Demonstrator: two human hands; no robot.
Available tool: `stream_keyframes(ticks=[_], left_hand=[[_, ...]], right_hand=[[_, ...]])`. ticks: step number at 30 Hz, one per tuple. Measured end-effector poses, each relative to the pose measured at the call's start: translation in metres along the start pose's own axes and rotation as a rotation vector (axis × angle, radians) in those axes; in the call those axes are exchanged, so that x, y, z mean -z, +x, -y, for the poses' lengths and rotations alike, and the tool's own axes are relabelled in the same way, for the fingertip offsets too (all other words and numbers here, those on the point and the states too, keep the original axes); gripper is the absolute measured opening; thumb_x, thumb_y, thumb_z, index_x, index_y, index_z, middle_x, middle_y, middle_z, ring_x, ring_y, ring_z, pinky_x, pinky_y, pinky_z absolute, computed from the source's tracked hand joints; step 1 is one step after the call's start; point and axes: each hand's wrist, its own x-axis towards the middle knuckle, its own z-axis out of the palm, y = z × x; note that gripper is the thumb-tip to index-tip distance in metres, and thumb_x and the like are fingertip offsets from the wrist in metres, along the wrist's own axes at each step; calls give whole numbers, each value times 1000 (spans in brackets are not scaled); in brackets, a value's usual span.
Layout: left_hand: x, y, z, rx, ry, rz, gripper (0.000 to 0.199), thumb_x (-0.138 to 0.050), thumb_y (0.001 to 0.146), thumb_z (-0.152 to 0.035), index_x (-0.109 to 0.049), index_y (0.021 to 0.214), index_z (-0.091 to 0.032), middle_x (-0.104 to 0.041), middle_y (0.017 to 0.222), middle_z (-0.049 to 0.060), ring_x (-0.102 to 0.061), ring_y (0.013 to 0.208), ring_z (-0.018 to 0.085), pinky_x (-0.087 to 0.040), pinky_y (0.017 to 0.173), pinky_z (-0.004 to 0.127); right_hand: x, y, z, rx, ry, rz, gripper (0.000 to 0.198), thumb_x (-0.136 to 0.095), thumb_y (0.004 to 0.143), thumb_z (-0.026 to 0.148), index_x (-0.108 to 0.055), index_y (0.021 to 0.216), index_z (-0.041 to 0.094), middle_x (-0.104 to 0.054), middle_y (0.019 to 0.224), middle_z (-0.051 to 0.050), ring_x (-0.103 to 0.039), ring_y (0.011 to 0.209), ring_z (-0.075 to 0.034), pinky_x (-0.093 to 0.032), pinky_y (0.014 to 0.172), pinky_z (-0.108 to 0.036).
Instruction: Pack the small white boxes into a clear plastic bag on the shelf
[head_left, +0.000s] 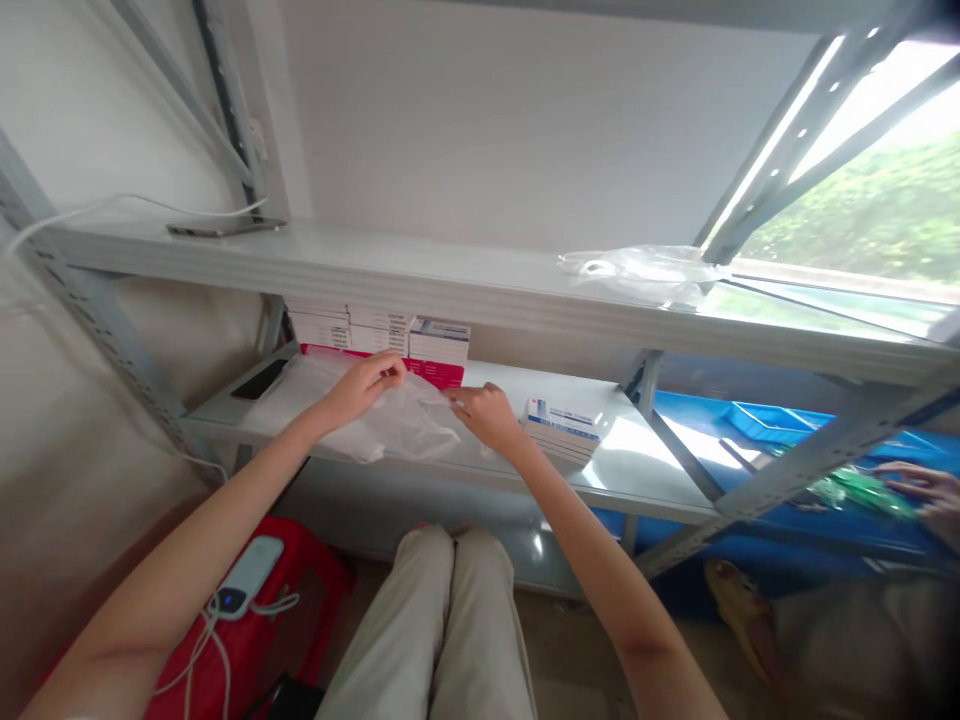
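A thin, clear plastic bag (pixel 416 420) spreads over the left part of the lower shelf, between my hands. My left hand (pixel 369 382) is closed on the bag's upper edge, fingers pinched. On the bag's right side, my right hand (pixel 484 412) pinches its edge with thumb and forefinger. Behind the bag, red boxes (pixel 442 373) lie in a row, partly covered by it. White boxes (pixel 375 328) are stacked at the back under the upper shelf. A small stack of white and blue boxes (pixel 562 430) stands right of my right hand.
The upper shelf (pixel 420 265) crosses above my hands, with a phone (pixel 225 228) and a crumpled plastic bag (pixel 645 270) on it. A power bank (pixel 251 578) with cables rests on a red stool (pixel 270 640). Another person's hand (pixel 930 490) is near blue trays (pixel 772 422).
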Motion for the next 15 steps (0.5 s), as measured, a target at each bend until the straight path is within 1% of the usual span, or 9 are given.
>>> stream_keyframes(ticks=[3,4,6,8,9,10,11,13,15], left_hand=[[-14,11,13,-26,-80,3,19,-42,88,-31,-47,74,-19,-51,76,1,-51,75,15,-43,75,28],[-20,14,15,-36,-71,-36,19,-43,88,-31,-48,76,-18,-53,79,2,-52,79,16,-44,77,29],[-31,16,10,-55,-14,-220,16,-44,88,-31,-51,81,-18,-55,90,5,-52,92,18,-42,88,33],[-44,13,-14,-63,42,-452,14,-43,90,-29,-52,90,-18,-54,103,8,-49,106,20,-38,97,37],[-52,9,-31,-70,54,-516,14,-41,91,-28,-51,94,-19,-53,107,9,-48,110,20,-36,100,38],[-61,3,-50,-85,49,-512,15,-37,92,-25,-50,98,-20,-54,109,8,-49,109,19,-38,99,37],[-71,-3,-69,-120,45,-410,18,-34,92,-21,-50,101,-21,-55,109,8,-51,108,18,-40,97,35],[-93,-14,-97,-236,129,-5,24,-35,90,-15,-51,107,-22,-57,110,7,-55,105,17,-44,92,30],[-116,-19,-104,-164,294,260,35,-34,86,-5,-51,114,-20,-59,110,8,-58,100,18,-47,85,28]], right_hand=[[12,-23,-11,-132,-38,50,37,-32,97,26,-56,125,30,-69,105,-6,-63,95,-21,-42,81,-30],[16,-30,-16,-154,-34,66,37,-32,97,28,-57,124,29,-71,101,-6,-64,92,-21,-42,80,-30],[22,-41,-26,-161,3,131,36,-33,97,30,-59,122,27,-72,90,-5,-65,89,-21,-43,79,-29],[25,-48,-38,-154,34,208,36,-35,96,29,-60,120,24,-72,82,-4,-66,88,-21,-44,80,-29],[25,-50,-43,-145,32,233,35,-36,96,27,-61,120,23,-73,82,-4,-66,89,-21,-43,82,-29],[25,-52,-48,-131,18,250,34,-37,95,24,-62,118,22,-73,86,-4,-65,91,-21,-43,85,-31],[24,-53,-52,-117,1,260,33,-38,94,21,-63,116,21,-73,90,-5,-65,93,-22,-41,88,-32],[22,-54,-58,-95,-1,270,33,-39,93,18,-64,115,21,-73,93,-4,-65,94,-21,-37,95,-35],[21,-55,-61,-93,48,266,33,-39,94,19,-62,117,21,-73,84,-2,-65,92,-19,-35,97,-34]])
